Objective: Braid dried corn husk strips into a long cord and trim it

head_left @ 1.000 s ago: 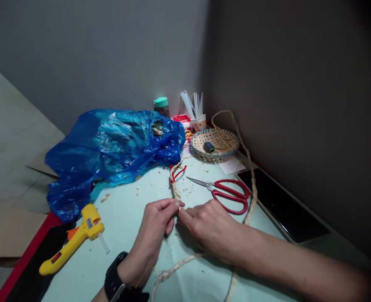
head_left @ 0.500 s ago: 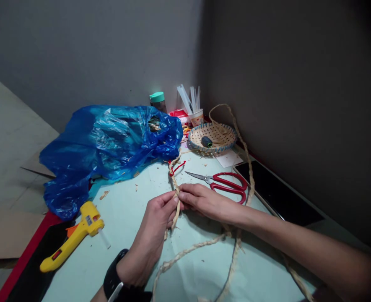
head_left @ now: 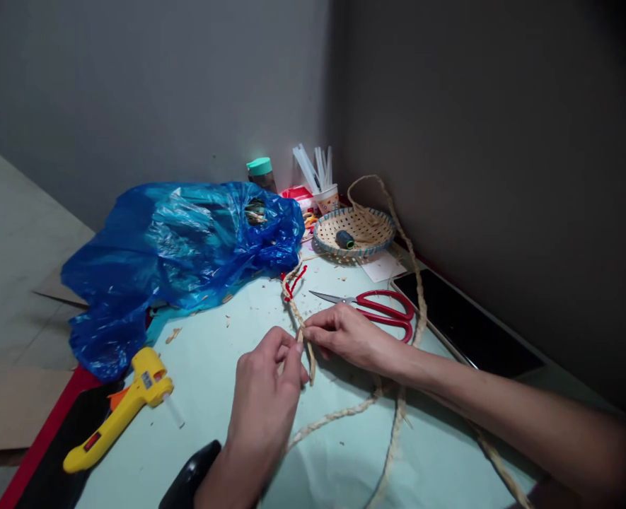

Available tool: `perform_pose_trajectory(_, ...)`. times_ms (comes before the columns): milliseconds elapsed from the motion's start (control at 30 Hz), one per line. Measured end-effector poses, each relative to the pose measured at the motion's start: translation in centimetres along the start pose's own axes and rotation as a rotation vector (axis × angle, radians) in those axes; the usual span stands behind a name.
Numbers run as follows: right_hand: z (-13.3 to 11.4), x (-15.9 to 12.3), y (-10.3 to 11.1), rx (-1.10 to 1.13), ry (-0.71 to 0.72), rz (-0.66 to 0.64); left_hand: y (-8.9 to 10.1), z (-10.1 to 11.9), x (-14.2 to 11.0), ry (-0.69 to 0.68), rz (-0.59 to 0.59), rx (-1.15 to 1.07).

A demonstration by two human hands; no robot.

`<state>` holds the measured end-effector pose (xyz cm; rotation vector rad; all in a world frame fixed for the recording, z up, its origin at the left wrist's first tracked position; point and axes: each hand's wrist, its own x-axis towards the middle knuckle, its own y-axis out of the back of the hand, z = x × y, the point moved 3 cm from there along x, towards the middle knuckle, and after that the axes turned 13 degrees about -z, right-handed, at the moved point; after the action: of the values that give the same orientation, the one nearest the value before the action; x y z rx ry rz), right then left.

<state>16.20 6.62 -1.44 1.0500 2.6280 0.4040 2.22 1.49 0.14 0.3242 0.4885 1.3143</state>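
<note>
Both hands work at the near end of a pale straw braid (head_left: 294, 311), which has red string (head_left: 294, 281) tied round its far part. My left hand (head_left: 271, 385) pinches a loose strand close to the braid's end. Thumb and fingers of my right hand (head_left: 344, 336) are closed on the braid just beside it. Another loose strand (head_left: 311, 364) hangs down between the hands. Red-handled scissors (head_left: 384, 311) lie right behind my right hand, blades pointing left. A long pale braided cord (head_left: 419, 283) runs under my right arm and loops across the table.
A blue plastic bag (head_left: 196, 247) lies at the back left, with a yellow glue gun (head_left: 126, 410) nearer. At the back stand a lidded bottle (head_left: 261, 173), a paper cup of glue sticks (head_left: 326, 200) and a woven basket (head_left: 317, 240) holding a thread spool (head_left: 344, 240). A dark tablet (head_left: 466, 325) lies right.
My left hand has turned and come slightly toward me, drawing a strand away from the braid. The strand ends now hang apart. My right hand stays at the braid, and the view has shifted slightly.
</note>
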Motion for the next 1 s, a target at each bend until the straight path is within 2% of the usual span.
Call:
perform_pose_trajectory(133, 0.0, 0.0, -0.3, 0.162, 0.048, -0.007, -1.1, 0.7, -0.9, -0.110, 0.039, 0.057)
perform_pose_trajectory(233, 0.1, 0.0, -0.6, 0.347, 0.010, -0.031, -2.2, 0.5, -1.2, -0.169, 0.058, 0.161)
perform_pose_trajectory(400, 0.0, -0.1, -0.7, 0.520, -0.005, -0.039, -3.0, -0.5, -0.8, -0.240, -0.034, 0.326)
perform_pose_trajectory(500, 0.0, -0.2, -0.7, 0.531, -0.034, -0.049, -2.7, -0.4, -0.8, -0.264, -0.073, 0.376)
perform_pose_trajectory(600, 0.0, -0.3, -0.5, 0.525, -0.001, -0.047, -1.8, 0.3, -0.7, -0.285, -0.079, 0.320)
perform_pose_trajectory(733, 0.3, -0.2, -0.5, 0.500, 0.026, -0.055, 0.4, 0.8, 0.1, -0.179, 0.122, 0.214)
perform_pose_trajectory(767, 0.3, -0.2, -0.5, 0.494, 0.030, -0.059, 0.7, 0.5, 0.5, -0.142, 0.131, 0.158)
perform_pose_trajectory(800, 0.3, -0.2, -0.7, 0.498, 0.042, -0.072, 0.7, 0.2, 0.9, -0.114, 0.088, 0.067)
perform_pose_trajectory(933, -0.2, -0.2, -1.1, 0.563, 0.098, -0.150, -0.9, -1.3, 2.3, -0.032, -0.288, -0.392)
perform_pose_trajectory(1000, -0.2, -0.2, -1.0, 0.501, 0.072, -0.156, -1.3, -1.7, 2.6, 0.019, -0.361, -0.529)
